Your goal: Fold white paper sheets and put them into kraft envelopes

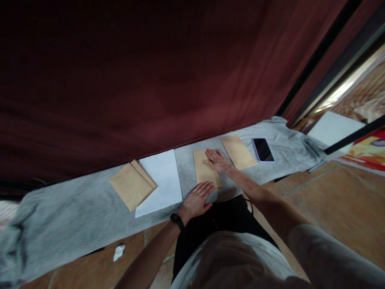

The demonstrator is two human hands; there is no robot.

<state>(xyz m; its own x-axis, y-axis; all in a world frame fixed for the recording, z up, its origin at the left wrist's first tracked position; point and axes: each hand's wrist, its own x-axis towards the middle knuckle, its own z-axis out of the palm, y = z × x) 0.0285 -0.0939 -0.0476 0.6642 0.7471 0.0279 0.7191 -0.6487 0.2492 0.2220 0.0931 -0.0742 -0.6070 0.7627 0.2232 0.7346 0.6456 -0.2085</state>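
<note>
A brown envelope (202,168) lies on the grey cloth (75,216) right in front of me. My left hand (197,198) lies flat with fingers stretched out, its fingertips on the envelope's near end. My right hand (217,160) presses flat on the envelope's far right part, fingers spread. Neither hand holds anything.
A second brown envelope (238,151) and a dark phone (263,149) lie to the right. Left of my hands are white paper sheets (161,180) and a stack of brown envelopes (132,185). A dark red curtain (135,72) hangs behind. A crumpled scrap (118,252) lies on the tiled floor.
</note>
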